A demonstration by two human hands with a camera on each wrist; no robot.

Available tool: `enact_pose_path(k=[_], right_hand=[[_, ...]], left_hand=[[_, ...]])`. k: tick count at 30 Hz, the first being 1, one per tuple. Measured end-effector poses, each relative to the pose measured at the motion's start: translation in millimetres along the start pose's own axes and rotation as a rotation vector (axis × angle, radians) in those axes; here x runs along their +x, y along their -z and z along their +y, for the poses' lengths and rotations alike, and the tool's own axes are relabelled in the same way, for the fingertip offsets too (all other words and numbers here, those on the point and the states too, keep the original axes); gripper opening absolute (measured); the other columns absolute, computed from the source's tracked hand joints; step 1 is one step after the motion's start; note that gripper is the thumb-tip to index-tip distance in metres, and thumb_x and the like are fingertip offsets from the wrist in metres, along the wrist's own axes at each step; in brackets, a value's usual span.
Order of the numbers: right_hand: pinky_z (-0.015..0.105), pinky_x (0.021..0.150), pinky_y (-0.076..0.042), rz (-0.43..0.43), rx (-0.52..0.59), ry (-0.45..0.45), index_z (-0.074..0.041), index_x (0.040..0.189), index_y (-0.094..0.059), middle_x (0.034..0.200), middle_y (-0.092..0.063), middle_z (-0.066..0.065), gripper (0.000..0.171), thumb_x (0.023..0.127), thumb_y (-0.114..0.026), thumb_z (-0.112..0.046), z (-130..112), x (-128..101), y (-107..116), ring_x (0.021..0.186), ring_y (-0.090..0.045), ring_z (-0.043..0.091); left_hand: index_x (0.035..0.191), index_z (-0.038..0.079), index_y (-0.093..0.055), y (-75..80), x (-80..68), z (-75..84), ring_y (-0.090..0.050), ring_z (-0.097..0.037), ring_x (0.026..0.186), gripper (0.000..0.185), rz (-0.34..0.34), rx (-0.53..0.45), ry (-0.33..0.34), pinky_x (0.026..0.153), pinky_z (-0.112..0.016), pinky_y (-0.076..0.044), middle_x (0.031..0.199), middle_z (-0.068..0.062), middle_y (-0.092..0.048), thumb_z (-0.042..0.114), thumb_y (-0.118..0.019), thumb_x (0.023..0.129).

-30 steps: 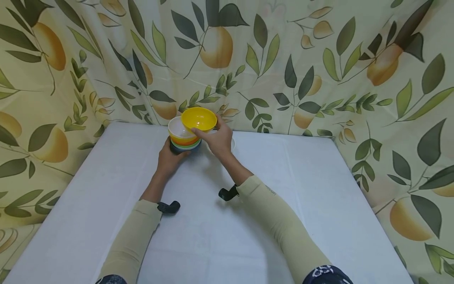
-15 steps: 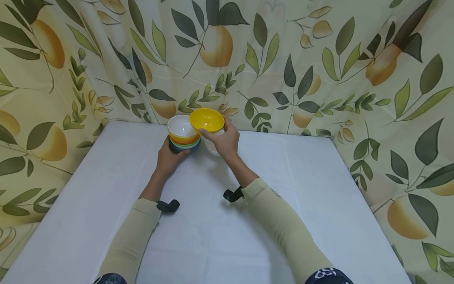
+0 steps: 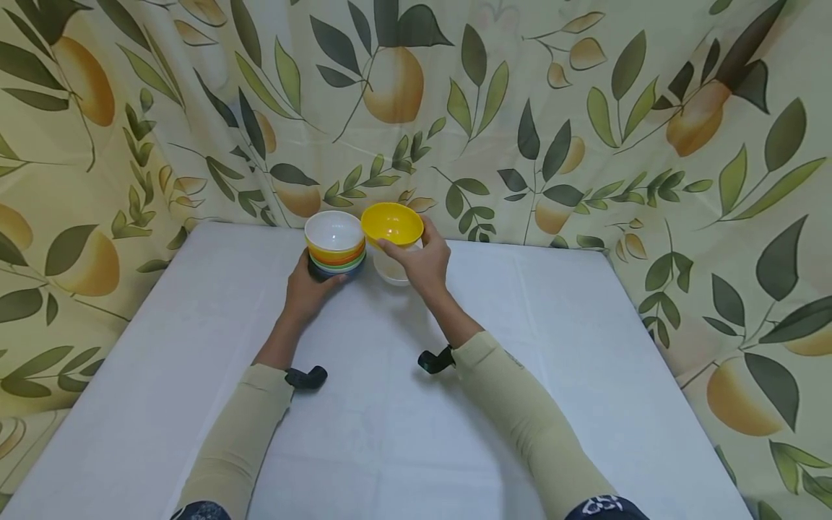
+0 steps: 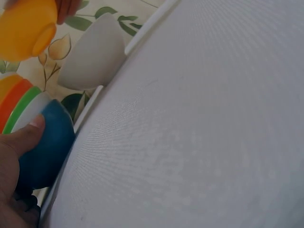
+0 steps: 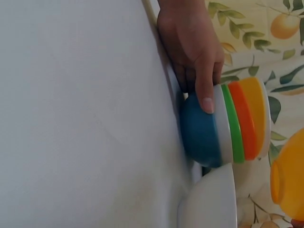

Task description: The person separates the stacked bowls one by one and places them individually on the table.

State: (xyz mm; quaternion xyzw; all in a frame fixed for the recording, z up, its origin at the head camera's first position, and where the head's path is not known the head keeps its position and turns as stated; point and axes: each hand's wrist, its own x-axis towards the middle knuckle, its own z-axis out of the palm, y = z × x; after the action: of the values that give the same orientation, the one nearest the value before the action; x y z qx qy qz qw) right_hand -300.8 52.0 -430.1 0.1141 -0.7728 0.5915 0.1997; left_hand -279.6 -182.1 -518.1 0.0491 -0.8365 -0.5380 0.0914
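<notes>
A stack of nested bowls [image 3: 336, 249] stands at the far middle of the table, white on top, then yellow, orange, green, white and blue [image 5: 202, 129] at the base. My left hand [image 3: 305, 285] grips the stack's base, thumb on the blue bowl [image 4: 45, 142]. My right hand [image 3: 419, 263] holds a yellow bowl [image 3: 392, 223] by its rim in the air, just right of the stack and above a lone white bowl [image 3: 390, 269] on the table. The left wrist view shows the yellow bowl [image 4: 26, 28] over that white bowl [image 4: 92, 54].
The table [image 3: 403, 433] is covered with a white cloth. A curtain printed with leaves and fruit [image 3: 552, 123] hangs close behind and along both sides. Black wrist-camera mounts [image 3: 307, 377] sit on both forearms.
My right hand has carried the yellow bowl off the stack to the right and slightly down, so it now hangs over the lone white bowl. The left hand stayed on the stack.
</notes>
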Motion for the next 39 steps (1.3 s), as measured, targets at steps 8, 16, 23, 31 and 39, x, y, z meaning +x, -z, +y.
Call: enact_pose_path(k=[8, 16, 23, 31, 39], right_hand=[[0.032, 0.114, -0.044, 0.019, 0.006, -0.019, -0.006, 0.139, -0.063, 0.131, -0.070, 0.001, 0.070, 0.082, -0.093, -0.030, 6, -4, 11, 0.125, -0.061, 0.012], [0.032, 0.116, -0.042, 0.041, -0.003, -0.039, -0.005, 0.140, -0.063, 0.131, -0.069, 0.002, 0.071, 0.082, -0.093, -0.032, 15, -10, 19, 0.127, -0.060, 0.013], [0.032, 0.119, -0.039, 0.054, -0.012, -0.053, -0.002, 0.142, -0.061, 0.134, -0.068, 0.004, 0.072, 0.083, -0.093, -0.029, 23, -13, 27, 0.130, -0.058, 0.014], [0.030, 0.119, -0.038, 0.073, 0.001, -0.078, -0.002, 0.142, -0.061, 0.137, -0.066, 0.004, 0.074, 0.081, -0.094, -0.029, 30, -15, 38, 0.133, -0.056, 0.015], [0.032, 0.121, -0.036, 0.101, 0.008, -0.121, -0.004, 0.143, -0.061, 0.138, -0.065, 0.003, 0.073, 0.082, -0.093, -0.031, 34, -20, 46, 0.137, -0.053, 0.015]], left_hand=[[0.168, 0.013, -0.019, -0.2, -0.3, -0.1, -0.030, -0.032, 0.155, 0.106, 0.001, -0.010, -0.008, 0.127, -0.053, -0.022, 0.167, -0.014, -0.035, 0.031, -0.087, 0.089], [0.168, 0.013, -0.019, -1.1, -0.9, 0.2, -0.029, -0.033, 0.155, 0.106, 0.003, -0.001, 0.005, 0.127, -0.052, -0.022, 0.167, -0.014, -0.035, 0.029, -0.087, 0.089], [0.169, 0.011, -0.018, -0.5, -2.2, 0.0, -0.029, -0.034, 0.155, 0.106, -0.009, -0.006, -0.005, 0.127, -0.053, -0.022, 0.168, -0.015, -0.033, 0.030, -0.086, 0.089], [0.168, 0.012, -0.019, 0.3, -1.7, 2.1, -0.029, -0.032, 0.155, 0.106, -0.009, -0.001, -0.027, 0.127, -0.052, -0.022, 0.167, -0.015, -0.034, 0.032, -0.087, 0.089], [0.168, 0.013, -0.019, 0.4, -2.9, 3.7, -0.028, -0.033, 0.155, 0.106, -0.001, 0.012, -0.021, 0.127, -0.052, -0.022, 0.168, -0.015, -0.034, 0.032, -0.086, 0.089]])
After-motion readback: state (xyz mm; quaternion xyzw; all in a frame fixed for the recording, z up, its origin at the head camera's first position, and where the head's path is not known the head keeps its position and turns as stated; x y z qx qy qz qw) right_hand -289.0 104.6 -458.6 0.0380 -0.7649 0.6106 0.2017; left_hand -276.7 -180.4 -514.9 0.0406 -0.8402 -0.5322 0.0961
